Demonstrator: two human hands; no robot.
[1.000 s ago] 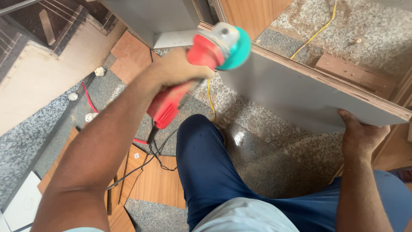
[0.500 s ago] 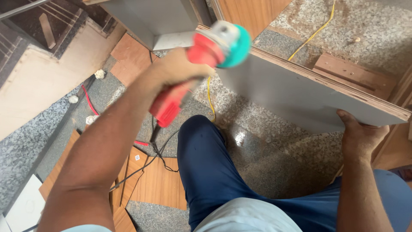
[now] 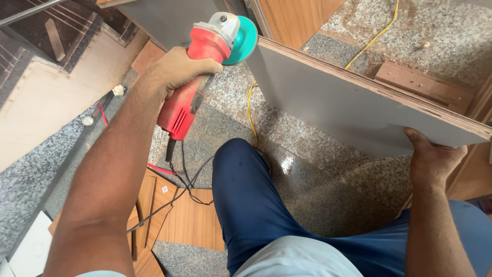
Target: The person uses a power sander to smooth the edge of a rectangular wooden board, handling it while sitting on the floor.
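- Far left, a pale plywood sheet (image 3: pixel 46 110) leans over the speckled granite floor (image 3: pixel 31 179), with small white scraps lying beside it.
- Low down, orange-brown wood offcuts (image 3: pixel 187 220) lie flat on the floor, a thin black power cord (image 3: pixel 177 177) looping over them.
- The left hand (image 3: pixel 177 69) is wrapped tight round the red angle grinder with a grey metal head (image 3: pixel 197 77), arm stretched out, cord trailing from the tool's tail.
- Up top, the teal round disc guard (image 3: pixel 246 33) sits right at the near corner of the large grey-faced plywood board (image 3: pixel 348 107); contact can't be judged.
- Centre, a knee in dark blue trousers (image 3: pixel 251 205) below the board.
- A yellow cable (image 3: pixel 376 36) snakes across the floor behind.
- Far right, the right hand (image 3: pixel 433 159) clasps the board's near edge from underneath.
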